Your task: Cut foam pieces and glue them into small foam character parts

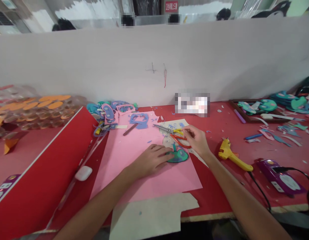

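My left hand (151, 158) lies over the pink sheet (124, 160), its fingertips closed on the left edge of a green foam cutout (181, 155) with a dark rim and lighter spots. My right hand (196, 139) is just beyond and to the right, fingers bent around the handles of a pair of scissors (168, 129). Their metal blades point left, and the handles look yellow and orange. Part of the handles is hidden by my fingers. Under the scissors is a pale scrap sheet (167, 137) with small blue bits.
A yellow glue gun (233, 156) and a purple box (282, 178) with a cable are at right. Behind them sits a brown tray (257, 115) with foam pieces. A red panel (61, 163) leans at left, near a white case (83, 173). A white partition (106, 66) rises behind.
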`<state>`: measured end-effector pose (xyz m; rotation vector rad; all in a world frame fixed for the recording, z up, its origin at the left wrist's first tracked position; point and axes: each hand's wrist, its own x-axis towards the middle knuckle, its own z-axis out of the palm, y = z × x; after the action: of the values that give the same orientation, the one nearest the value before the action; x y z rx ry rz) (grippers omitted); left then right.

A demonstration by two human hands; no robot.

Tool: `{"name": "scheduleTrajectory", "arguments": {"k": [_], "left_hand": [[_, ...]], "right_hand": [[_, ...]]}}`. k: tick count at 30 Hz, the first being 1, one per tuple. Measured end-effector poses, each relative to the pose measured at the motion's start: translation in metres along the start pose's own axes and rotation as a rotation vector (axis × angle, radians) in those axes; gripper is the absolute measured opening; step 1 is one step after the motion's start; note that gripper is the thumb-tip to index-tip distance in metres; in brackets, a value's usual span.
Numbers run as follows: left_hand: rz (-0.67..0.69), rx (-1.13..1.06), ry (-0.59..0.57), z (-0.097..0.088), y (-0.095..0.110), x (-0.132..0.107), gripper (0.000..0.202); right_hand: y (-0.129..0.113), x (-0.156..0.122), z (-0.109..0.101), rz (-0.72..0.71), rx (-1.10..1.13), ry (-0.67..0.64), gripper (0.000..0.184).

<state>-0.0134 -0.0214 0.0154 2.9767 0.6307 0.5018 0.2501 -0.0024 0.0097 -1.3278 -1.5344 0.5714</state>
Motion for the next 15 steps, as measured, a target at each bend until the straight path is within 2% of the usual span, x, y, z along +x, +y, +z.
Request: {"name": "scheduleTrajectory", "arguments": {"k": [4, 10, 13, 15], "left_hand": [[0.069, 0.005, -0.023, 0.002, -0.001, 0.001, 0.030], [0.033, 0.032, -0.017, 0.009, 0.001, 0.002, 0.031], [-0.010, 0.028, 0.046, 0.007, -0.004, 0.001, 0.032], [-0.110, 0.052, 0.137, 0.003, -0.016, -0.003, 0.033]], "right_hand": [[0.002, -0.002, 0.004, 0.004, -0.020, -0.066, 0.026], [0.000, -0.004, 0.009, 0.046, 0.017, -0.112, 0.028], [0.002, -0.003, 0.009, 0.069, 0.076, -0.100, 0.028], [0.004, -0.003, 0.009, 0.077, 0.106, -0.076, 0.027]]}}
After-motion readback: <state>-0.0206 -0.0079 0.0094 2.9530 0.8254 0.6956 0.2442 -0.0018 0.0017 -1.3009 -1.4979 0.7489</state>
